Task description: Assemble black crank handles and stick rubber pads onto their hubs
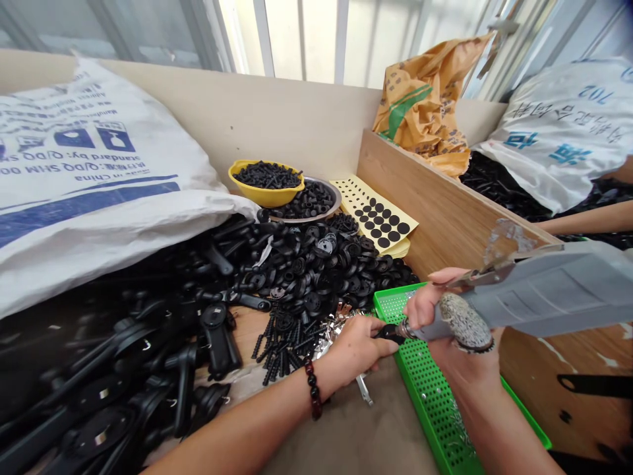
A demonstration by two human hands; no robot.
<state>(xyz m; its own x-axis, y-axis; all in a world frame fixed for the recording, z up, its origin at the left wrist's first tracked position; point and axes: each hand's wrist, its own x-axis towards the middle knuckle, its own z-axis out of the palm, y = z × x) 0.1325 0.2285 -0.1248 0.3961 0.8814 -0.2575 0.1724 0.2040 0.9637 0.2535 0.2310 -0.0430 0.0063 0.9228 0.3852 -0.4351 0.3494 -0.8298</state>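
My right hand (429,305) is wrapped round the front of a grey power screwdriver (534,293), whose tip points left over the green perforated tray (420,382). My left hand (357,346) is closed in a pinch on a small black plastic part (389,333), held right against the tool's tip at the tray's near left edge. A dark bead bracelet (313,389) sits on my left wrist. Black screws (277,349) and shiny metal bits (331,330) lie just left of my left hand.
A heap of black plastic parts (306,264) covers the bench, with long black pieces (123,382) at left. A yellow bowl of screws (266,181), a metal dish (309,201), a sticker sheet (376,214), white sacks (89,178), a wooden divider (435,211) and another person's arm (588,221) surround it.
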